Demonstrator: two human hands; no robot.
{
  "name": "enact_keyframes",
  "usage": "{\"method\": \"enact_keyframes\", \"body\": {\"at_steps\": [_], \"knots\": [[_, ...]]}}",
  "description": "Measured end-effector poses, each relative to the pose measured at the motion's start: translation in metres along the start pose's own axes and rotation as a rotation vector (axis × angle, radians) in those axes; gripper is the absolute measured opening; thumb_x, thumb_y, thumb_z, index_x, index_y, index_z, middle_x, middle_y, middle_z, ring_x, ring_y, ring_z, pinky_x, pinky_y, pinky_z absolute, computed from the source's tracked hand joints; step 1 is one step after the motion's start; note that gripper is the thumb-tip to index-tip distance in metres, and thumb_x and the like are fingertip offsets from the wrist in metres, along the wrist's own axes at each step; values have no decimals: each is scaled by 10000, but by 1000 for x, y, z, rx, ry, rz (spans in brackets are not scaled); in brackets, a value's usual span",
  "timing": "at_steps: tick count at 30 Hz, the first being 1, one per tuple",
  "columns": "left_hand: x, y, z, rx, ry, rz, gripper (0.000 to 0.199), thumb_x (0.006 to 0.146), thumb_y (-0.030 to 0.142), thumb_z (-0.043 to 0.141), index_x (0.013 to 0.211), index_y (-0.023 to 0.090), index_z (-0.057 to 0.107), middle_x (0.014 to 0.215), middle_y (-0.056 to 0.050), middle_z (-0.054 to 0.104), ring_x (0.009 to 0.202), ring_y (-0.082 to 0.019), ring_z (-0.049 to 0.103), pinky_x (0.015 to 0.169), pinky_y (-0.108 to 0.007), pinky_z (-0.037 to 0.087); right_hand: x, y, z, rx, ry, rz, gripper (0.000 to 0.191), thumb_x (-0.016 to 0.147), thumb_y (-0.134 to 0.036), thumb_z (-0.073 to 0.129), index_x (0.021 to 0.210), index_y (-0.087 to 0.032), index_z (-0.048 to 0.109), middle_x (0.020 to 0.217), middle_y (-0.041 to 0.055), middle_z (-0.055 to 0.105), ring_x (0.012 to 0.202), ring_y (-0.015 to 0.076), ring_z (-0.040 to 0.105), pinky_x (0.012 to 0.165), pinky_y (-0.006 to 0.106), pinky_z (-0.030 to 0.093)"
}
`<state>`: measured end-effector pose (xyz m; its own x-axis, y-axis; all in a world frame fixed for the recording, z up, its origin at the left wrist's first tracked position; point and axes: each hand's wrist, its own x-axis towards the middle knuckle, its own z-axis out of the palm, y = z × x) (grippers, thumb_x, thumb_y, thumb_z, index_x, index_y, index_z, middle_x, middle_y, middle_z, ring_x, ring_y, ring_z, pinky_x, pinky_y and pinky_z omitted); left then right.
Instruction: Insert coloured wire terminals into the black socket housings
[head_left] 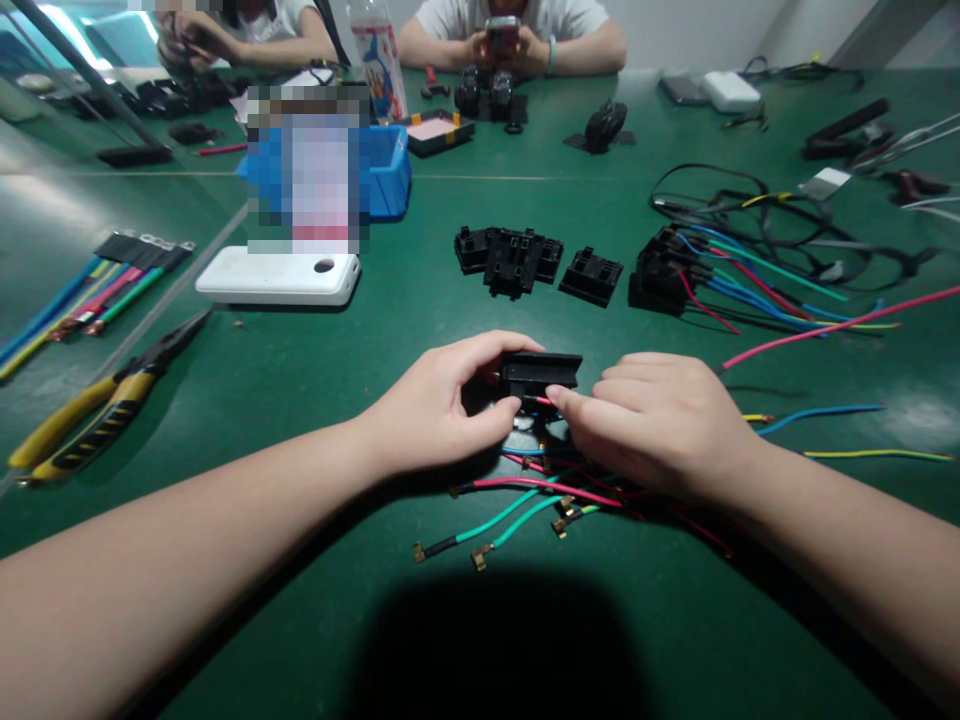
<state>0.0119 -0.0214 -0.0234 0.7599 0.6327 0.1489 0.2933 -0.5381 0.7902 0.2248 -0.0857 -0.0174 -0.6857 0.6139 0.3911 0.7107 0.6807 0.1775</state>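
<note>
My left hand (pixel 442 405) is closed on a black plastic housing (pixel 541 372), thumb at its lower edge and fingers behind. At the housing's near side, my right hand (pixel 660 415) is closed, its fingertip and thumb pinching a short red wire (pixel 541 400) whose end meets the housing; whether it is seated I cannot tell. Below my hands lies a loose pile of wires, among them a red wire (pixel 525 482) and a green wire (pixel 480 520), with brass terminals (pixel 480 560) at their ends. My right hand hides part of the pile.
Several black housings (pixel 514 260) lie ahead, beside a wired black block (pixel 664 270). Yellow-handled pliers (pixel 105 410), a white power bank (pixel 277 277) and bundled wires (pixel 90 290) are at left. A blue bin (pixel 390 170) stands behind. Two other people sit across the green table (pixel 300 600).
</note>
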Motion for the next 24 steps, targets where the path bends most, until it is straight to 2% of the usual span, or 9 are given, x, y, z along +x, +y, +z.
{"method": "enact_keyframes", "body": {"at_steps": [9, 14, 24], "knots": [[1, 3, -4, 239, 35, 111, 384, 782, 209, 528, 1163, 165, 555, 1142, -54, 649, 1036, -190, 608, 909, -280, 471, -1, 0, 2, 16, 16, -27, 224, 937, -204, 445, 862, -169, 653, 522, -10, 521, 496, 134, 419, 540, 297, 229], [0, 0, -3, 291, 54, 176, 404, 781, 198, 535, 1182, 150, 548, 1170, -60, 641, 1052, -177, 603, 936, -265, 458, -2, 1, 2, 6, 18, -36, 201, 921, -221, 472, 848, -177, 653, 523, -10, 518, 492, 139, 408, 537, 300, 237], [1, -1, -3, 291, 18, 145, 417, 805, 194, 513, 1220, 157, 513, 1202, -64, 621, 1088, -179, 586, 961, -277, 447, -3, 1, 3, -2, -21, -14, 232, 938, -230, 432, 893, -197, 657, 534, -5, 544, 497, 132, 441, 534, 301, 240]]}}
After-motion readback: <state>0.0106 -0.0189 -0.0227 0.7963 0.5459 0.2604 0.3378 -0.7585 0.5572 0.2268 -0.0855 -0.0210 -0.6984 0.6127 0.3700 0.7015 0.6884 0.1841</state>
